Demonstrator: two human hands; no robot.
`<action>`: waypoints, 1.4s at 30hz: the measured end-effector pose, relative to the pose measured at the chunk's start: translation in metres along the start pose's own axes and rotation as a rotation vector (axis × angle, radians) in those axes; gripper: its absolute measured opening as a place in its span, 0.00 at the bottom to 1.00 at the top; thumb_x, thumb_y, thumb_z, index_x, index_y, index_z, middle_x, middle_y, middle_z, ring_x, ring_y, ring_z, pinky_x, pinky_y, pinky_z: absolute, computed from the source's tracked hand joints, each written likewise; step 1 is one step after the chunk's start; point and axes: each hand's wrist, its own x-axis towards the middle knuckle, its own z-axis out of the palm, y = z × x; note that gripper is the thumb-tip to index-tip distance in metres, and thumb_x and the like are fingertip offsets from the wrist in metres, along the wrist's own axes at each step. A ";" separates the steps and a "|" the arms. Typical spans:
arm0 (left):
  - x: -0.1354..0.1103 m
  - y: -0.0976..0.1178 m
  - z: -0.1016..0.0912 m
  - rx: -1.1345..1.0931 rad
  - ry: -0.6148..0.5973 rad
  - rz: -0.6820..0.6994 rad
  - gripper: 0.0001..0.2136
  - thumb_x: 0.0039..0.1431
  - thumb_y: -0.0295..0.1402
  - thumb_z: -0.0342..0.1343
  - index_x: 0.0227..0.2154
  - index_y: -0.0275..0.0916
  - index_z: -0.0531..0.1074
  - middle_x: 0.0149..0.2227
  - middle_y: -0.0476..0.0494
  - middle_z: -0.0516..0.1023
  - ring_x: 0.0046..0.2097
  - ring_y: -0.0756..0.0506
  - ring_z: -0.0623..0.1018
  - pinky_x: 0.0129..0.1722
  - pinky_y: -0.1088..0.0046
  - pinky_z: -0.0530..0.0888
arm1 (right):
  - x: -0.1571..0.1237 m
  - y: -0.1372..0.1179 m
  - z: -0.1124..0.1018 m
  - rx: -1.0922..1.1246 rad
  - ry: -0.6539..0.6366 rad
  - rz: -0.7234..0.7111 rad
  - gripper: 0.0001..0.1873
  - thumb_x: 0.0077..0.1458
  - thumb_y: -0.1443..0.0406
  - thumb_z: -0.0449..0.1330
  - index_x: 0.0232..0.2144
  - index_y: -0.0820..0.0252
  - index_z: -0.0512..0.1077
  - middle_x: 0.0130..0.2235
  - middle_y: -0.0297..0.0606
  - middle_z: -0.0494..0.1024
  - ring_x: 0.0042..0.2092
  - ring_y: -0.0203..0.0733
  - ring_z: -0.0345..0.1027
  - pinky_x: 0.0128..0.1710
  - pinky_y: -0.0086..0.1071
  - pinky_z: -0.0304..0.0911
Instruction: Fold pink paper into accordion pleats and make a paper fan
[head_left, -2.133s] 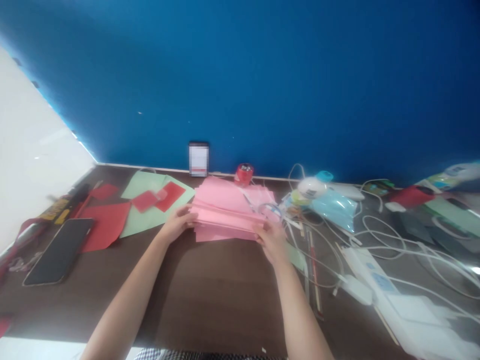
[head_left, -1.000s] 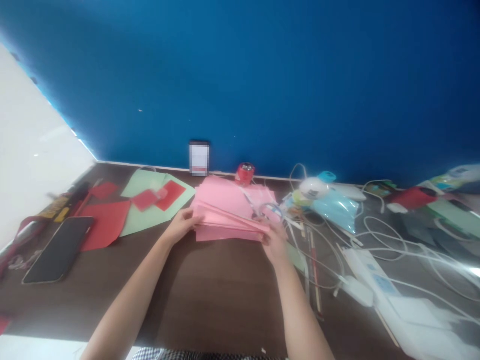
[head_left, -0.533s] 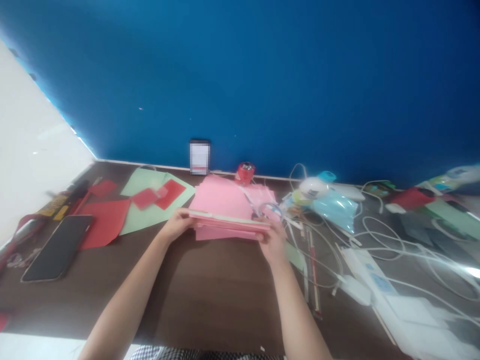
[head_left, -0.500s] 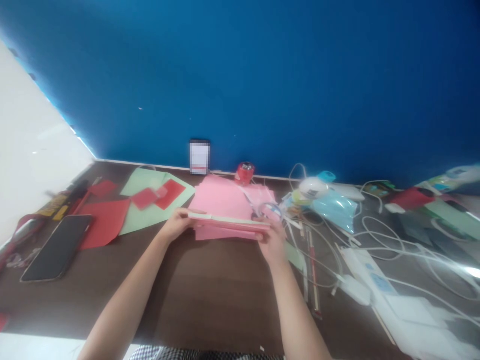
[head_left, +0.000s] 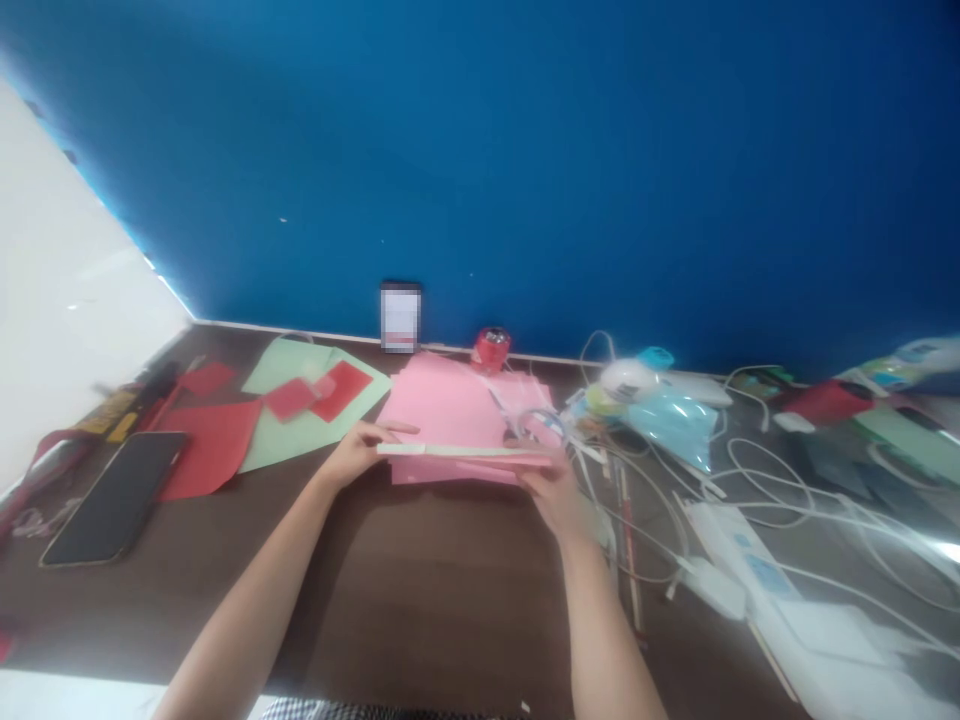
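Observation:
A narrow pale paper strip (head_left: 465, 451), with a pink edge along its lower side, is stretched between my two hands. My left hand (head_left: 358, 452) is closed on its left end, its index finger reaching along the top. At the other end, my right hand (head_left: 551, 490) pinches the strip between thumb and fingers. Behind and under it lies a stack of pink paper (head_left: 450, 395) on the dark table. Scissors (head_left: 541, 425) with pale handles appear to rest on the stack's right side, blurred. A red round container (head_left: 491, 348) stands at the back of the stack.
Green paper (head_left: 285, 435), red paper (head_left: 217, 440) and a black phone (head_left: 116, 500) lie at left. A small framed card (head_left: 401, 317) leans on the blue wall (head_left: 525, 180). At right are tangled white cables, a power strip (head_left: 750, 550) and a blue plastic packet (head_left: 675, 415).
The strip has been turned a little and looks thinner and more level. My right hand has shifted slightly right and down; my left hand has stayed almost in place.

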 end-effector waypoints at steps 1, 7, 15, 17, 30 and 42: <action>0.000 -0.001 0.000 -0.022 0.011 0.002 0.03 0.45 0.30 0.62 0.23 0.36 0.77 0.44 0.35 0.76 0.47 0.38 0.74 0.42 0.65 0.71 | 0.000 -0.002 0.000 -0.025 -0.026 -0.043 0.14 0.39 0.72 0.61 0.32 0.54 0.75 0.36 0.34 0.76 0.40 0.40 0.67 0.33 0.30 0.62; 0.000 -0.005 0.003 -0.327 0.046 -0.083 0.04 0.45 0.30 0.61 0.22 0.34 0.74 0.43 0.34 0.76 0.36 0.42 0.77 0.31 0.71 0.71 | -0.003 -0.009 0.004 0.009 -0.042 -0.125 0.07 0.39 0.71 0.63 0.23 0.53 0.74 0.39 0.36 0.76 0.44 0.43 0.66 0.31 0.29 0.63; 0.001 -0.001 0.002 -0.403 0.020 -0.135 0.04 0.43 0.25 0.58 0.17 0.33 0.71 0.47 0.34 0.74 0.42 0.40 0.75 0.35 0.71 0.69 | -0.001 -0.002 -0.001 -0.014 -0.097 -0.118 0.05 0.42 0.65 0.66 0.22 0.55 0.71 0.40 0.38 0.74 0.46 0.44 0.66 0.34 0.31 0.63; 0.002 0.000 0.002 -0.485 -0.013 -0.161 0.05 0.45 0.29 0.56 0.20 0.32 0.72 0.43 0.33 0.76 0.40 0.40 0.75 0.33 0.71 0.70 | -0.001 -0.004 -0.003 -0.081 -0.114 -0.160 0.05 0.42 0.64 0.66 0.21 0.55 0.72 0.40 0.37 0.75 0.46 0.45 0.66 0.42 0.36 0.62; 0.010 0.058 -0.011 0.311 -0.506 -0.331 0.20 0.50 0.44 0.57 0.46 0.43 0.70 0.48 0.42 0.73 0.46 0.43 0.72 0.40 0.74 0.66 | -0.010 -0.043 0.006 -0.321 -0.311 -0.201 0.05 0.42 0.68 0.63 0.18 0.57 0.71 0.39 0.39 0.77 0.44 0.46 0.69 0.52 0.42 0.56; 0.005 0.069 0.020 0.513 -0.737 -0.285 0.18 0.54 0.49 0.49 0.35 0.38 0.69 0.35 0.46 0.71 0.32 0.49 0.68 0.29 0.76 0.62 | -0.016 -0.055 0.007 -0.337 -0.409 -0.232 0.17 0.50 0.55 0.57 0.17 0.58 0.70 0.41 0.43 0.76 0.41 0.47 0.69 0.46 0.40 0.60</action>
